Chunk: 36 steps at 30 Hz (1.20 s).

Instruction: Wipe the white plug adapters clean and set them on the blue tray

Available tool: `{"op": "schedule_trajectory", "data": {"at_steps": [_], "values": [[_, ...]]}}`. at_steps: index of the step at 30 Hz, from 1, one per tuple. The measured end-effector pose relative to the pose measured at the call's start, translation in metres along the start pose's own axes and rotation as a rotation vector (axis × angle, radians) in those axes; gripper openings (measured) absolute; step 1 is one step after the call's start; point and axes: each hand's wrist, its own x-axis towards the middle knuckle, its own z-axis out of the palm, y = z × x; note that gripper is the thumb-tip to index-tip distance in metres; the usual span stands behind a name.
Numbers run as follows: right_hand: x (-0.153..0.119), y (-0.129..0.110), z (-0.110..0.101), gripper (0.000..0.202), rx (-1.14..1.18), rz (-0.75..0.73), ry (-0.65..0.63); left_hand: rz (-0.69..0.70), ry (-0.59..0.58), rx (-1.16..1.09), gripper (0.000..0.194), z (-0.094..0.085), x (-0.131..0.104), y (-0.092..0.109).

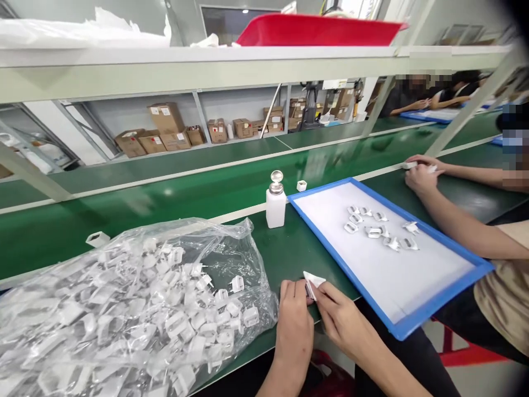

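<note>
My left hand [294,317] is closed at the front edge of the bench, its fingers around a small white plug housing [309,291] that is mostly hidden. Pressed against that piece is a folded white wipe [316,279], pinched by my right hand [342,315]. Left of my hands lies a large clear plastic bag [252,259] full of white plug housings [177,322] with pins. To the right, a blue-framed white tray [372,292] carries several similar plug housings [374,232].
A white pump bottle [275,208] with a metal top stands behind my hands. Single white pieces [302,186] rest near the bench's green divider. At right, a co-worker's hands [424,173] hold small white parts. A shelf [231,69] with a red tray [318,30] crosses overhead.
</note>
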Motion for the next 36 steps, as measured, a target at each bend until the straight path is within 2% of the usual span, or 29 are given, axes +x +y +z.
{"op": "schedule_trajectory", "data": {"at_steps": [7,12,16,22,26,31,36], "values": [[-0.016,-0.005,-0.006,0.045,-0.054,-0.125,0.001,0.056,0.039,0.058,0.037,0.002,0.001,-0.004],[-0.001,0.0,-0.006,0.04,-0.057,-0.112,0.038,0.146,0.042,0.056,0.036,0.004,0.006,-0.014],[0.013,0.01,0.0,0.041,-0.03,-0.098,0.075,0.159,0.081,0.06,0.044,0.006,0.004,-0.018],[0.004,0.033,0.009,0.057,0.09,-0.235,0.123,0.135,0.108,0.163,0.055,0.008,-0.002,-0.008],[-0.002,0.045,0.009,0.071,0.175,-0.366,0.174,0.158,0.164,0.28,0.051,0.009,-0.001,0.0],[-0.001,0.054,0.01,0.07,0.222,-0.432,0.296,0.149,0.153,0.399,0.046,0.01,-0.002,0.001],[-0.001,0.059,0.007,0.069,0.227,-0.462,0.325,0.11,0.147,0.412,0.047,0.012,-0.006,0.001]]}}
